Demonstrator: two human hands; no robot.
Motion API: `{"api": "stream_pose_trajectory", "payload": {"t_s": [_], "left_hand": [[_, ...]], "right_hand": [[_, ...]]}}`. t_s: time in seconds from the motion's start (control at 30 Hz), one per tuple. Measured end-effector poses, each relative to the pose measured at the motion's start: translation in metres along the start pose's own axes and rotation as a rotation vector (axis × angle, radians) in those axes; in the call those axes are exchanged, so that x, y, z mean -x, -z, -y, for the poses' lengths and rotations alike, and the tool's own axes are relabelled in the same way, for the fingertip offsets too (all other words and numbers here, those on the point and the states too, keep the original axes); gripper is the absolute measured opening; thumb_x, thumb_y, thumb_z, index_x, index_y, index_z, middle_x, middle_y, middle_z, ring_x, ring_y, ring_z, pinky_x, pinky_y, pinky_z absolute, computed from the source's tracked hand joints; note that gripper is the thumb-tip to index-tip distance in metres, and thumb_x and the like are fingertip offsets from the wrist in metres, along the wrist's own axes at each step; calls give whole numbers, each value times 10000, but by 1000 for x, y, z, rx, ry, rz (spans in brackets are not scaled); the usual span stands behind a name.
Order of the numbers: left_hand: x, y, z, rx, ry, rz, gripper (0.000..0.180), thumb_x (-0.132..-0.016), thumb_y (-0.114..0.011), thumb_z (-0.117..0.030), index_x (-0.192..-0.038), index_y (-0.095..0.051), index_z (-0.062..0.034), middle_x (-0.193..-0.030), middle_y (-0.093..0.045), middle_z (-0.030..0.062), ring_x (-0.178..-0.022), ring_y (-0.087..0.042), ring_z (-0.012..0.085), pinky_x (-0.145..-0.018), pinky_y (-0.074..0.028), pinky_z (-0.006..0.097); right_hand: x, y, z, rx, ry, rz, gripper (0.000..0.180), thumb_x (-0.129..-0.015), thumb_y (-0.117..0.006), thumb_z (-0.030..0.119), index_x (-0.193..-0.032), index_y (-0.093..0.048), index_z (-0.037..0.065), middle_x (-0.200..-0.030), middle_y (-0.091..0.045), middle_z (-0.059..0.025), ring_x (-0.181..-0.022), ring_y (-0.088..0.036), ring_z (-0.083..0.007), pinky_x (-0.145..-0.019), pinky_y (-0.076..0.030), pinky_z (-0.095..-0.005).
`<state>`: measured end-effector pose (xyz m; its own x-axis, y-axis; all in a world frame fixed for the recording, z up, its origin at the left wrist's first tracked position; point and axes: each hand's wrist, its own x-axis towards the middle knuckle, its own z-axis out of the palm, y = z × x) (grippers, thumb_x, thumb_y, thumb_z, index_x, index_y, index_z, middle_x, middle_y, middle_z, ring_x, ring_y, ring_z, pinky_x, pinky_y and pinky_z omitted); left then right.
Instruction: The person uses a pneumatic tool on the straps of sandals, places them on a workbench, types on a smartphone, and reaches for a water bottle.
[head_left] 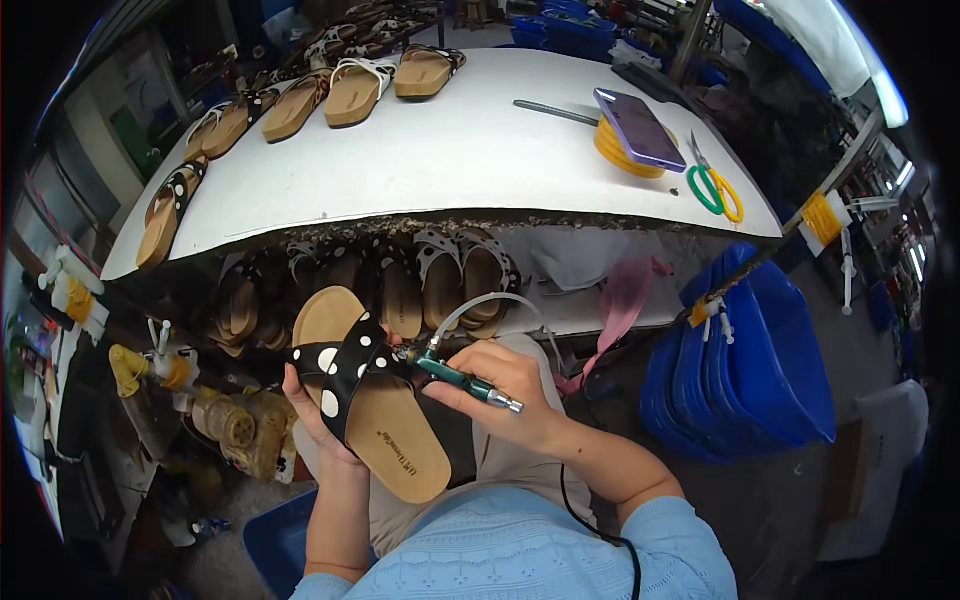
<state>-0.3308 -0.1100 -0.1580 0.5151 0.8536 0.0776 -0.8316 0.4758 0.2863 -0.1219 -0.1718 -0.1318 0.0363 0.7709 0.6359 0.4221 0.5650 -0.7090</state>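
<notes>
My left hand (318, 412) is closed around a sandal (405, 450) with a tan footbed and crossed black straps with white dots. It holds the sandal tilted over my lap, toe end away from me. In my right hand (510, 385) is a green hand tool with a metal end (455, 376), its fingers wrapped round the body. A clear hose (490, 298) curves up from the tool. The tool's brass-coloured tip is at the right edge of the straps; I cannot tell whether it touches them. Part of my left hand is hidden behind the sandal.
Several sandals (360, 92) line the far left of the white table (440, 165). At its right lie a purple phone (640, 128) on a yellow tape roll (618, 155), a metal rod (555, 112) and scissors (715, 190). More sandals (400, 290) fill the shelf below. Blue bins (740, 370) stand right.
</notes>
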Motion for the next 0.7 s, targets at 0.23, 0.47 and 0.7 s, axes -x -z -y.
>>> {"api": "stream_pose_trajectory", "payload": {"t_s": [0.23, 0.47, 0.7], "left_hand": [[-13, 6, 8, -54, -54, -27, 964, -942, -544, -714, -1588, -355, -25, -1496, -508, 284, -1383, -496, 413, -1148, -438, 560], [-8, 11, 12, -125, -23, 171, 962, -927, -564, -716, -1567, -385, -21, -1464, -532, 268, -1365, -514, 398, -1158, -435, 550], [-17, 18, -13, -241, -273, -310, 780, -976, -444, -533, -1520, -450, 26, -1458, -577, 250, -1342, -569, 408, -1156, -443, 554]], "right_hand": [[-3, 11, -5, 244, 169, -54, 216, -786, -899, 116, -831, -720, 4, -873, -725, -83, -732, -651, -237, -686, -496, -343], [8, 1, -1, -69, -205, -18, 206, -875, -851, 153, -876, -720, -5, -782, -644, -79, -679, -604, -209, -634, -455, -327], [15, 20, 14, -217, -295, -146, 124, -910, -783, 98, -952, -742, -11, -875, -697, -69, -772, -648, -162, -706, -498, -289]]}}
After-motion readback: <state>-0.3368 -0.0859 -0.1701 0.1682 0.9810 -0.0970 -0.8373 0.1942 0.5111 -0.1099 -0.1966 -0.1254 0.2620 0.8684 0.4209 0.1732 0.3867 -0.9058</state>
